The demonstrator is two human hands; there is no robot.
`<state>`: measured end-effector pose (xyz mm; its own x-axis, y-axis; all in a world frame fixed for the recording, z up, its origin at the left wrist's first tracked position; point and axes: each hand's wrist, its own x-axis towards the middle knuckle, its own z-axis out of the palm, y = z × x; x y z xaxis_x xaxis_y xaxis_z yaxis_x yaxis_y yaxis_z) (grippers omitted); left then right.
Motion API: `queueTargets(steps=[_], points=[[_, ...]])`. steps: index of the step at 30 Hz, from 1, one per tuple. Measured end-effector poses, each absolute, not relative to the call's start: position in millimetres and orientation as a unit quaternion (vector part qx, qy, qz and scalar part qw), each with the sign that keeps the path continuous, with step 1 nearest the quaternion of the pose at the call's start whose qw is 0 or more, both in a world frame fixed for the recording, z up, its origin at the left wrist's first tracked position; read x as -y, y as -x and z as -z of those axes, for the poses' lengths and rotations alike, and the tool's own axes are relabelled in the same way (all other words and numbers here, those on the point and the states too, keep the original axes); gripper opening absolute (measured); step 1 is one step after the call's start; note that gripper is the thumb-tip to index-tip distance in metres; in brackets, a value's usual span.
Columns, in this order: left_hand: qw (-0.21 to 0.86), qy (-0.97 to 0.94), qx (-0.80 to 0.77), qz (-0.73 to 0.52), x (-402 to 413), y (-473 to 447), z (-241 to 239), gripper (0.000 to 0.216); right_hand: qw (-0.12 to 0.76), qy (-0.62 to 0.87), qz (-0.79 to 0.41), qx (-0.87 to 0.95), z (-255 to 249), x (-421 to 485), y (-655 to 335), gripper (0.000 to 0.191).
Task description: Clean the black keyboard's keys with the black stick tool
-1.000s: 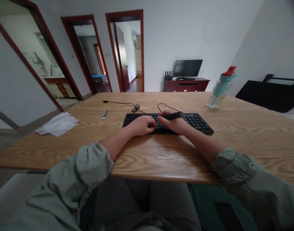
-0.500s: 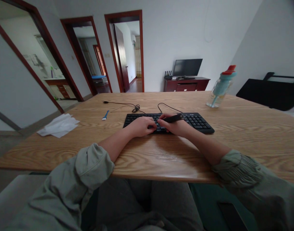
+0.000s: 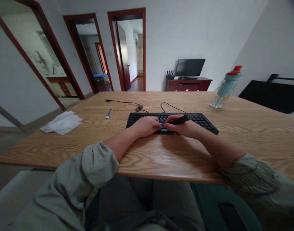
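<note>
A black keyboard (image 3: 204, 123) lies on the wooden table in front of me, its keys partly covered by both hands. My left hand (image 3: 148, 125) rests over its left-middle part with the fingers bent and drawn together near the front row of keys. What lies between those fingertips, if anything, is hidden. My right hand (image 3: 182, 126) is closed round a thick black pen-shaped tool (image 3: 181, 119), held slanted like a pen. Its tip points down at the keys beside my left fingertips and cannot be made out.
Left of the keyboard lie a small blue brush (image 3: 108, 113) and crumpled white tissues (image 3: 62, 122). The keyboard's cable (image 3: 127, 102) is knotted behind it. A water bottle (image 3: 225, 88) stands at the back right of the table (image 3: 161, 157). A dark phone (image 3: 233, 216) lies beside my leg.
The view has shifted a little, so everything sits slightly further right. My left fingertips have moved slightly nearer the keyboard's front edge. My right hand keeps its hold on the black tool.
</note>
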<state>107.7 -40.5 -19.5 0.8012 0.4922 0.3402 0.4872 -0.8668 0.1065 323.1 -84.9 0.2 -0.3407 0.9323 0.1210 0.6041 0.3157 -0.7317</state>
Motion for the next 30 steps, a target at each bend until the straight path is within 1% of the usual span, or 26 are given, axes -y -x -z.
queueTargets(steps=[3,7,9,15,21,24,30], points=[[0.009,-0.947,-0.259,-0.191,43,-107,17,0.024,0.261,0.491,-0.285,0.780,-2,87,-325,0.025],[0.040,-0.940,-0.263,-0.212,40,-105,16,0.013,0.249,0.495,-0.297,0.777,-2,87,-328,0.026],[0.047,-0.937,-0.271,-0.214,39,-104,16,0.011,0.253,0.491,-0.313,0.773,-1,85,-329,0.025],[0.061,-0.935,-0.278,-0.212,41,-105,15,0.018,0.257,0.477,-0.371,0.754,1,81,-337,0.034],[0.058,-0.936,-0.277,-0.208,41,-104,15,0.026,0.251,0.470,-0.371,0.761,-1,79,-345,0.038],[0.057,-0.939,-0.275,-0.197,40,-105,15,0.029,0.248,0.457,-0.413,0.748,1,73,-350,0.041],[0.088,-0.927,-0.287,-0.226,38,-116,16,0.036,0.238,0.470,-0.445,0.724,7,56,-358,0.047]])
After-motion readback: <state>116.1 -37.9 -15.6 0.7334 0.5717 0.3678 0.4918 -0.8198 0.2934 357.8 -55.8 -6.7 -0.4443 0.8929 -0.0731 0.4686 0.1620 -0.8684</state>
